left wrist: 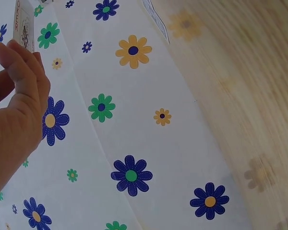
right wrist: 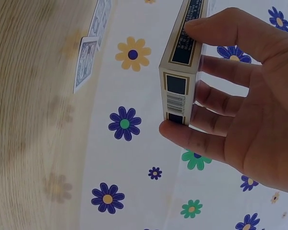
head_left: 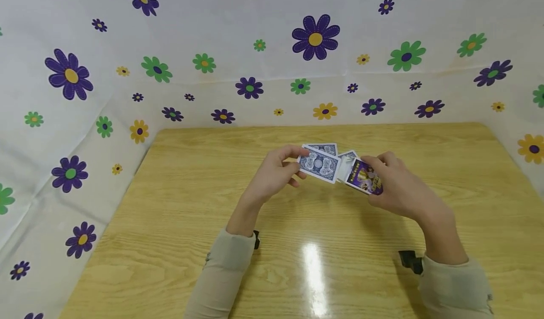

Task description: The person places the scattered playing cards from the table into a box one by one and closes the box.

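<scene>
My left hand (head_left: 274, 172) pinches a blue-backed playing card (head_left: 318, 164) between thumb and fingers, just above the table. Its printed white face (left wrist: 25, 28) shows edge-on in the left wrist view. In my right hand (head_left: 401, 186) I grip a purple card box (head_left: 364, 176), thumb on one broad side and fingers round the other. A pale, partly see-through flap or wrapper (head_left: 345, 168) sticks out of the box's left end, close to the card. The right wrist view shows the box's barcode end (right wrist: 176, 96). Whether more cards are inside is hidden.
Behind the held card, more blue-backed cards (head_left: 326, 147) lie on the wooden table (head_left: 191, 205). A white cloth (head_left: 263, 21) printed with flowers rises along the table's back and left sides.
</scene>
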